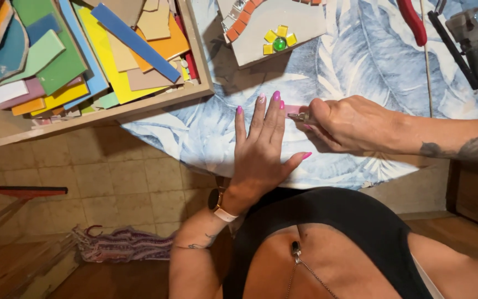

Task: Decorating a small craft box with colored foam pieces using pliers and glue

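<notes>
Left hand [261, 147] lies flat, fingers spread, pinning a pink tile strip [293, 109] to the tabletop [360, 61]; right hand [349, 123] fingers pinch a small cutter [300, 117] against it.

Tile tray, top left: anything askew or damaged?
The wooden tray hangs over the table edge above the floor. Inside, coloured tile pieces lie in a jumbled heap, and the teal one has a chipped, irregular edge. Nothing has spilled.
</notes>
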